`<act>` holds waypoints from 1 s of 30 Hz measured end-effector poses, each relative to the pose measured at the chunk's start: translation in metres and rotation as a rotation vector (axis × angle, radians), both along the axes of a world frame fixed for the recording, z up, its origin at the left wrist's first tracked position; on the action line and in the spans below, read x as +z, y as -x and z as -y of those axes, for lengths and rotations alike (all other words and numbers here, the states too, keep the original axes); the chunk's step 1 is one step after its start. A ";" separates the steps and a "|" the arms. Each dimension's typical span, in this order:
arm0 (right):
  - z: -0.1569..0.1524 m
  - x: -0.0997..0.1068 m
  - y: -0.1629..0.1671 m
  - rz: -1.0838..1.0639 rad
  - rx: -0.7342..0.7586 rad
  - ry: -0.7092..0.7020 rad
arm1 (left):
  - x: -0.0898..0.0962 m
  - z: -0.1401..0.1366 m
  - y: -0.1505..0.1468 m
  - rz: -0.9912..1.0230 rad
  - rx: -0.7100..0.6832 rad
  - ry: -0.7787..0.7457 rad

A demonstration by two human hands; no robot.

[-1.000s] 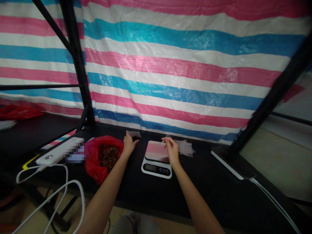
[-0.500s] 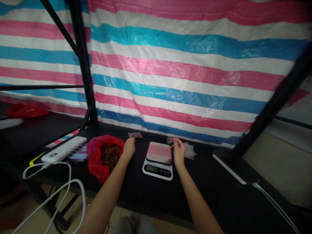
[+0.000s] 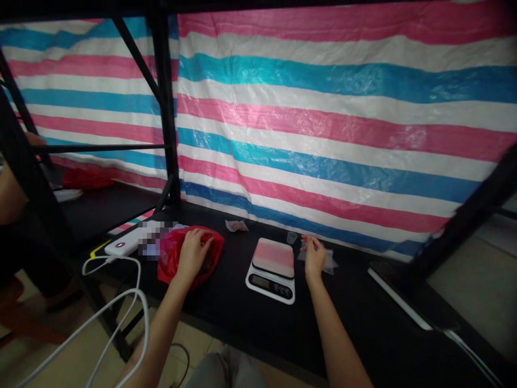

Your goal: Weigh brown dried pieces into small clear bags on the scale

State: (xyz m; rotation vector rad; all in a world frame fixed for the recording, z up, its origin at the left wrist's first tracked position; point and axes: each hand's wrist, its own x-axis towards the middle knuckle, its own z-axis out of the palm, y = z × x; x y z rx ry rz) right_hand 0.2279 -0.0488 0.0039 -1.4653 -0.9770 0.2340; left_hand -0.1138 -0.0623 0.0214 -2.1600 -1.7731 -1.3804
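My left hand is over the mouth of a red plastic bag, its fingers bent and apart. The bag's small brown contents are mostly hidden beneath it. My right hand hovers at some flat clear plastic bags, fingers loosely curled and apart, with nothing visible in them. Just left of that hand stands a small clear cup. Between my hands lies a white digital kitchen scale with a bare, shiny plate. A small filled clear packet rests behind, at the back of the table.
A white power bank with a looping white cable lies at the left. At the right is a dark phone-like device with a cable. Black frame posts and striped sheeting border the table. Another person's arm shows far left.
My left hand has moved from beside the small packet to over the red bag. My right hand has come away from the small cup toward the clear bags. The whole view has shifted left.
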 end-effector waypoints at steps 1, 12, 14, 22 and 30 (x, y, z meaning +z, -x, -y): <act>-0.001 -0.001 -0.001 0.010 -0.002 0.014 | -0.001 0.003 0.010 -0.047 0.010 0.031; 0.013 0.005 0.013 0.222 -0.028 0.119 | 0.001 0.059 0.006 -0.555 -0.019 0.102; 0.014 0.006 0.014 0.230 -0.028 0.123 | -0.004 0.065 0.004 -0.644 -0.045 0.099; 0.013 0.004 0.011 0.267 -0.044 0.186 | -0.004 0.064 0.012 -0.406 -0.064 0.027; 0.014 0.006 0.010 0.287 -0.024 0.224 | 0.010 0.059 0.028 -0.050 0.145 0.087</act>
